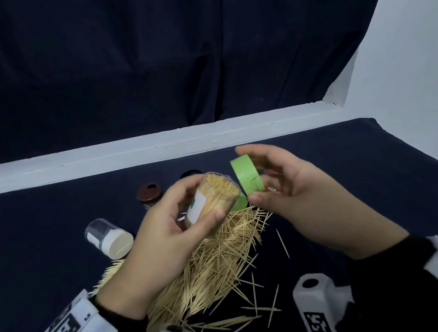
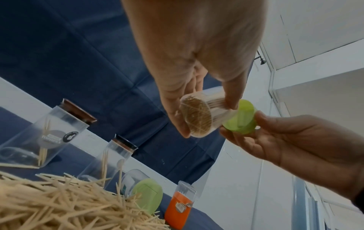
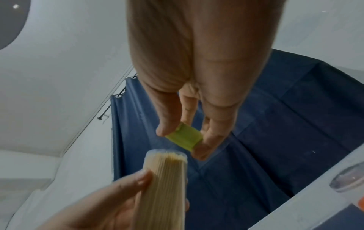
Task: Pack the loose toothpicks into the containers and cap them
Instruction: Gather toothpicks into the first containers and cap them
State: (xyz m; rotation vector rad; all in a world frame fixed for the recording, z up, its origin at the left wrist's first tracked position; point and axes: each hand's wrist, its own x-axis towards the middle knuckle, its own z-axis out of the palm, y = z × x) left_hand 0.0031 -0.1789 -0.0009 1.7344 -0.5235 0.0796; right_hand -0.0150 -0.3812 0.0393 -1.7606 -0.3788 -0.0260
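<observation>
My left hand (image 1: 200, 203) grips a clear container (image 1: 210, 196) packed full of toothpicks, tilted with its open mouth facing up and right. Fingers and thumb wrap its sides (image 2: 199, 115). My right hand (image 1: 250, 173) pinches a green cap (image 1: 246, 180) between thumb and fingers, just right of the container's mouth and apart from it. In the right wrist view the cap (image 3: 185, 137) hangs slightly above the container's rim (image 3: 165, 155). A big pile of loose toothpicks (image 1: 212, 262) lies on the dark cloth under both hands.
A white-capped container (image 1: 108, 238) lies on its side at left. A brown-lidded jar (image 1: 148, 194) and a dark-lidded jar (image 2: 116, 157) stand behind, each holding a few toothpicks. A green-capped container (image 2: 145, 194) and an orange one (image 2: 179, 205) sit by the pile. A white ledge (image 1: 156, 148) borders the back.
</observation>
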